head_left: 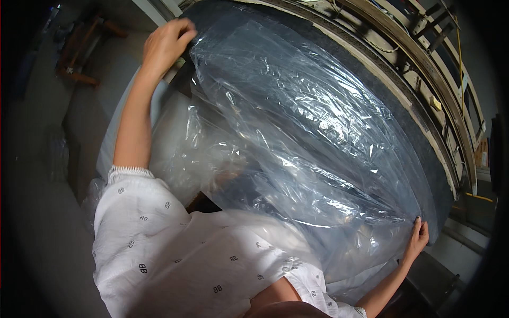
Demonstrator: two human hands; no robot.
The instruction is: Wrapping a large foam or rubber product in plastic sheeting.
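A large, wrinkled sheet of clear plastic film (318, 116) is spread between my two hands and hangs down toward my body. It lies over a dark grey flat surface (366, 79). At the far left, my left hand (167, 45) has its fingers curled closed at the film's upper corner, with slight blur at the fingertips. On the right, lower down, my right hand (418, 237) pinches the film's other corner near the end of the dark surface. The film between them is stretched in long shiny folds, looser and more bunched in front of me.
Beyond the dark surface runs a long frame of pale rails (424, 69) with metal fittings and a yellow cord (459, 53). A brown wooden stand (79, 74) is on the floor at far left. Whitish sheeting (114, 122) hangs beside my left forearm.
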